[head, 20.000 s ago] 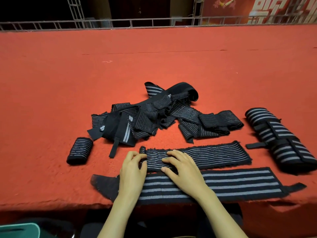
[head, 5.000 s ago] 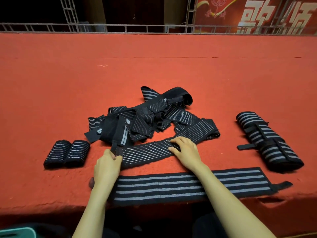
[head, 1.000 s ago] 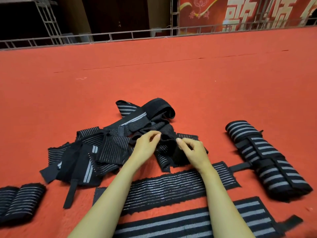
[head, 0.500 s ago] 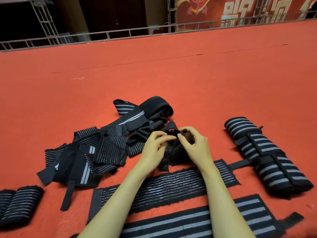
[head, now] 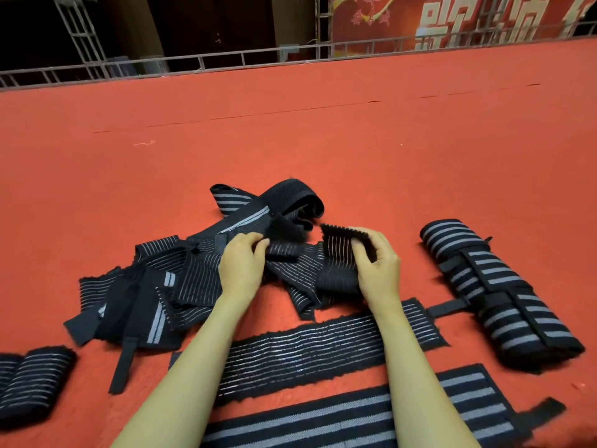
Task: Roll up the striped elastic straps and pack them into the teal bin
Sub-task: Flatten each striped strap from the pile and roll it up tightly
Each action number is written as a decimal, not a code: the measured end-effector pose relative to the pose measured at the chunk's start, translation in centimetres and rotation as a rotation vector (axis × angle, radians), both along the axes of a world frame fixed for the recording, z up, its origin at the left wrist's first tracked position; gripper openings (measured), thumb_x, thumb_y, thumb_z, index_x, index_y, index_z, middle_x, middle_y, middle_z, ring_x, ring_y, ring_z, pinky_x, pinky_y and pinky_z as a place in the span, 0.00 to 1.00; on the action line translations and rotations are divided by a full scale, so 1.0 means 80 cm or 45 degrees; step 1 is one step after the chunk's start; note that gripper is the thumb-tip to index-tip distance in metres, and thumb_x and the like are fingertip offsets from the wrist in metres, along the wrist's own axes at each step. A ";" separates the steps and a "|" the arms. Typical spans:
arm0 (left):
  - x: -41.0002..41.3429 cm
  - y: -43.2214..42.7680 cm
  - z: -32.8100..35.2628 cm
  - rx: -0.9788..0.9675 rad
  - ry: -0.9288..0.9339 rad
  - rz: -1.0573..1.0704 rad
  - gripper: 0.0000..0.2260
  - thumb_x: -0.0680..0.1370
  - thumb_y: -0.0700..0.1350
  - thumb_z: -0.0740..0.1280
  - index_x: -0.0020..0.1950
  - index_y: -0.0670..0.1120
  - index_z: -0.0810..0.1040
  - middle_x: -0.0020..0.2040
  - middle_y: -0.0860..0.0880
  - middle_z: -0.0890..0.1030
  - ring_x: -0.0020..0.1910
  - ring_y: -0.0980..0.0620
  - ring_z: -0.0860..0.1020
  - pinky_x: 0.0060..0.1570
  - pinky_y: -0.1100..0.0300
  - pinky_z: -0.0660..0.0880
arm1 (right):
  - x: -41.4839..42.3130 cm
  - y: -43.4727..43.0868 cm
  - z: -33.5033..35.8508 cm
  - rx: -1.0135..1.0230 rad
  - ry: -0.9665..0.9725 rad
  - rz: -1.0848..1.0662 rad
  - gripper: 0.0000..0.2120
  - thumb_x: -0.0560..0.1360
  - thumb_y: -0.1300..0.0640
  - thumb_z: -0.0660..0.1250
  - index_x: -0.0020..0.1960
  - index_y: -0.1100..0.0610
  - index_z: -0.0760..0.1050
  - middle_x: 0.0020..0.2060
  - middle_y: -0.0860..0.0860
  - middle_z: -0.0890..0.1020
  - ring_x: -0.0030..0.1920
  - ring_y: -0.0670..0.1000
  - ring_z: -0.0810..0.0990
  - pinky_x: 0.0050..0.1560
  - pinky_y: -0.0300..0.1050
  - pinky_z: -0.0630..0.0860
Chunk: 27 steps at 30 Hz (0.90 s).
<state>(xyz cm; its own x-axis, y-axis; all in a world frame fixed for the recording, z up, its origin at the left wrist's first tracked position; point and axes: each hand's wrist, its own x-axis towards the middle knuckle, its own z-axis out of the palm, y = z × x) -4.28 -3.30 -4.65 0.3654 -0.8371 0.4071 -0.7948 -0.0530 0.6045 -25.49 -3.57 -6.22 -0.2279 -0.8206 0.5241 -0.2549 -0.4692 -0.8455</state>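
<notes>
Pinching a thin-striped strap (head: 339, 248) above the pile (head: 181, 276), the right hand (head: 378, 270) holds it up; the left hand (head: 240, 270) seems to grip the pile.

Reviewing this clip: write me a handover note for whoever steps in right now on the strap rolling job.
Hands: Left hand and right hand both pinch a loose strap at the tangled pile.
Done: two small rolls lie at far left; a rolled bundle lies at right.
Left: the pile, the thin-striped strap and the wide-striped strap, both flat and nearest you, need rolling. The bin is out of view, so packing cannot be confirmed.
</notes>
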 end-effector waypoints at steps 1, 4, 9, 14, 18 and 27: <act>0.004 0.001 0.001 0.032 0.049 0.052 0.13 0.79 0.50 0.62 0.57 0.44 0.79 0.53 0.46 0.80 0.54 0.44 0.76 0.50 0.52 0.70 | -0.001 -0.001 -0.002 -0.002 -0.059 -0.028 0.11 0.76 0.63 0.65 0.51 0.49 0.78 0.47 0.44 0.81 0.50 0.39 0.78 0.55 0.37 0.73; 0.007 0.004 0.008 0.126 0.085 0.077 0.19 0.79 0.54 0.62 0.62 0.43 0.75 0.56 0.46 0.76 0.56 0.45 0.75 0.51 0.52 0.69 | -0.006 -0.006 -0.008 0.094 -0.193 -0.075 0.08 0.75 0.55 0.65 0.53 0.55 0.79 0.46 0.48 0.82 0.49 0.45 0.79 0.54 0.45 0.75; -0.010 0.032 0.032 0.073 0.272 0.054 0.19 0.76 0.61 0.63 0.48 0.44 0.73 0.46 0.49 0.76 0.47 0.49 0.73 0.45 0.56 0.66 | 0.025 0.011 -0.016 0.028 0.173 0.003 0.13 0.75 0.56 0.68 0.55 0.63 0.81 0.50 0.53 0.83 0.52 0.43 0.78 0.57 0.32 0.71; -0.042 0.077 0.062 0.350 0.919 -0.345 0.22 0.75 0.64 0.62 0.42 0.45 0.80 0.38 0.49 0.82 0.36 0.52 0.79 0.42 0.57 0.76 | 0.047 0.044 0.003 -0.268 0.436 0.114 0.11 0.74 0.56 0.64 0.52 0.59 0.82 0.45 0.50 0.83 0.47 0.46 0.80 0.51 0.37 0.74; -0.035 0.099 0.061 0.366 1.038 -0.403 0.08 0.76 0.45 0.68 0.49 0.40 0.80 0.44 0.44 0.82 0.39 0.52 0.81 0.44 0.56 0.80 | 0.054 0.086 -0.002 -0.300 0.617 0.326 0.14 0.73 0.54 0.66 0.57 0.57 0.80 0.49 0.48 0.81 0.51 0.46 0.79 0.55 0.41 0.75; 0.020 0.177 0.057 -0.007 0.249 -0.538 0.10 0.78 0.39 0.65 0.55 0.48 0.81 0.52 0.57 0.81 0.52 0.62 0.77 0.55 0.70 0.71 | 0.014 0.092 0.012 0.050 1.027 0.433 0.35 0.72 0.45 0.70 0.75 0.47 0.60 0.71 0.45 0.65 0.74 0.49 0.55 0.75 0.48 0.52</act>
